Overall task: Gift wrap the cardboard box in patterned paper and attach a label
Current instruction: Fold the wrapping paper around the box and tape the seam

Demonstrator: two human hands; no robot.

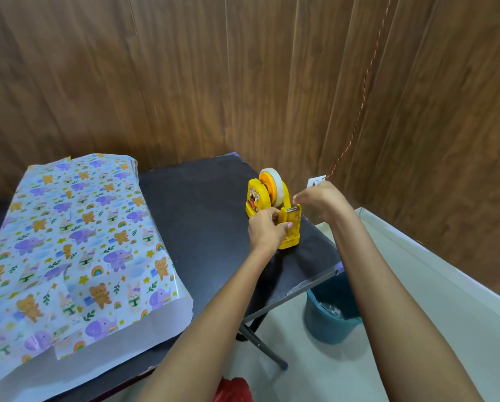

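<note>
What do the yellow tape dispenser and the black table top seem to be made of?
Tape dispenser: probably moulded plastic, glossy, given its even yellow colour, rounded edges and printed cartoon.
Table top: dark, smooth, faintly reflective, perhaps laminated board. The core is not visible.

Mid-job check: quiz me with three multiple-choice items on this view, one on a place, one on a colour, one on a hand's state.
1. Where does the yellow tape dispenser stand? A) on the floor B) on the black table C) on a chair
2. What colour is the bin below the table's right edge? A) red B) white C) blue
3. What is the left hand doing? A) lying flat B) gripping the tape dispenser C) hanging idle
Answers: 1 B, its base rests on the bare tabletop; 2 C, its wall is blue; 3 B, its fingers curl round the dispenser's front end.
</note>
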